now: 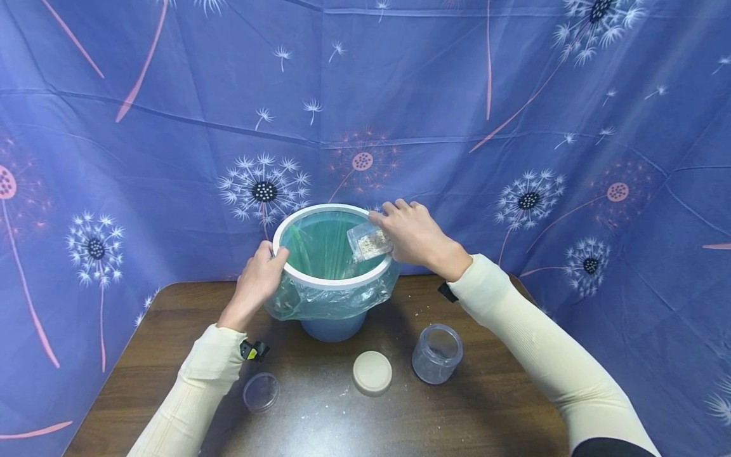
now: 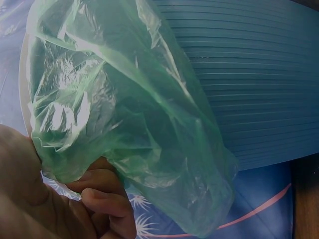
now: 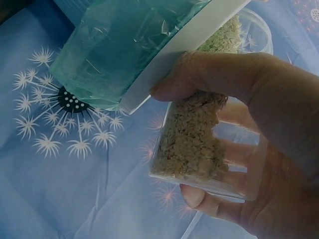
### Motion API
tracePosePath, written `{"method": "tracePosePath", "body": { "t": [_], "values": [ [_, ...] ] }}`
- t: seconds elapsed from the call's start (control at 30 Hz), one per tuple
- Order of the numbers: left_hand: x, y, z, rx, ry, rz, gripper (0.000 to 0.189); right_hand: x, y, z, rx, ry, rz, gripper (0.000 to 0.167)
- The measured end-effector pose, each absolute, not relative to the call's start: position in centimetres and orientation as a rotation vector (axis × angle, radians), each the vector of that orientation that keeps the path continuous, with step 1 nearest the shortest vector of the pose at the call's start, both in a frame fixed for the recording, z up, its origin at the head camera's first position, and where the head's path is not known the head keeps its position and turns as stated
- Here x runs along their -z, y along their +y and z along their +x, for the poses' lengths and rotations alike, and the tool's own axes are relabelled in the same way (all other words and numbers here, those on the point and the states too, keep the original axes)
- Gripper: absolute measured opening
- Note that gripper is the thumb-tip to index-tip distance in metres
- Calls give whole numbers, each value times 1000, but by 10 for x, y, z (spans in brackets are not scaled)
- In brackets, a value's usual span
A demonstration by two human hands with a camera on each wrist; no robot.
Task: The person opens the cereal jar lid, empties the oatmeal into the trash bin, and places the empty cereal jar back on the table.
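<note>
A blue waste bin [image 1: 334, 327] with a white rim [image 1: 311, 279] stands on the table, lined with a green plastic bag [image 1: 337, 301] folded over its outside. My left hand [image 1: 259, 279] grips the bin's left rim, thumb on top; the bag's overhang hides part of its fingers in the left wrist view. My right hand [image 1: 414, 233] holds a clear plastic container [image 1: 360, 240] tilted over the right rim, its mouth toward the inside of the bin. Coarse beige flakes [image 3: 189, 142] lie inside the container, and some show beyond the rim near its mouth.
A clear empty jar [image 1: 436, 355] stands right of a round cream lid [image 1: 372, 373] on the wooden table [image 1: 308, 412]. A clear round lid [image 1: 261, 392] lies near the left forearm. Small crumbs are scattered about. A patterned blue cloth [image 1: 400, 82] hangs behind.
</note>
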State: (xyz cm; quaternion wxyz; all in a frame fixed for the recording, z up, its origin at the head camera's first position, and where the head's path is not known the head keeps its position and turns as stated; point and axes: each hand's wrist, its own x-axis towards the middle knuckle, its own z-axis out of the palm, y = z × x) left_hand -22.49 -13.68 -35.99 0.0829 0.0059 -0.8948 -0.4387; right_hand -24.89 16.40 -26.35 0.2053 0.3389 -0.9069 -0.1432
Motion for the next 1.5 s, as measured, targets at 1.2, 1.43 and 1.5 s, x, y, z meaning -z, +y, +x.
{"method": "tracePosePath", "body": {
  "t": [1.2,1.43,1.5],
  "values": [
    [359,-137,-225,1308,-2679,23,37,263,162,-248,460,-2490,955,53],
    [359,-136,-224,1310,-2674,25,37,263,161,-248,476,-2490,958,52],
    [359,-136,-224,1311,-2674,26,38,263,161,-247,481,-2488,960,52]
  ]
}}
